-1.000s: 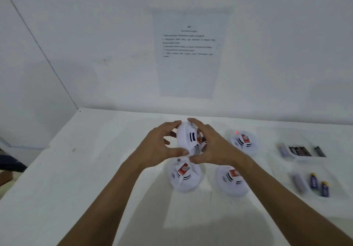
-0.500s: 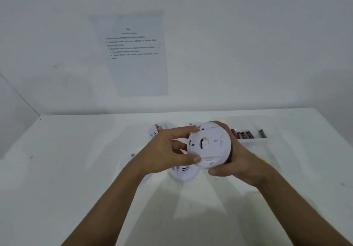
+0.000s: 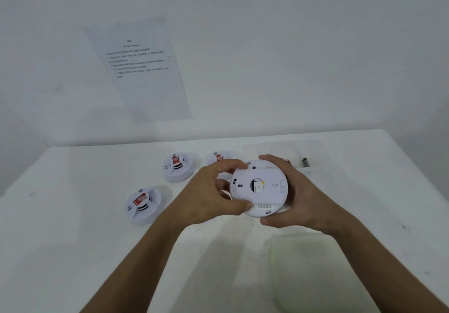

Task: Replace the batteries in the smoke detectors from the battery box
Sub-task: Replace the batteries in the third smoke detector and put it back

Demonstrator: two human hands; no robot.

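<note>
I hold a round white smoke detector (image 3: 261, 188) above the table with its flat back plate turned toward me. My left hand (image 3: 209, 196) grips its left rim, thumb on the lower edge. My right hand (image 3: 303, 196) cups its right side and underside. Three other white detectors with red stickers lie face up on the table: one at the near left (image 3: 143, 203), one behind it (image 3: 178, 168), one partly hidden behind my left hand (image 3: 221, 158). A dark battery (image 3: 306, 162) lies at the back right inside a clear tray; other batteries are hidden by my right hand.
The white table (image 3: 73, 215) meets a white wall at the back and a side wall on the left. A printed sheet (image 3: 141, 69) hangs on the back wall. The clear battery tray (image 3: 279, 148) is at the back right. A pale translucent lid-like shape (image 3: 313, 271) lies near right.
The detector went from face-on over the table to lifted and flipped, back plate toward me. My view swung right, so the other detectors now appear to the left.
</note>
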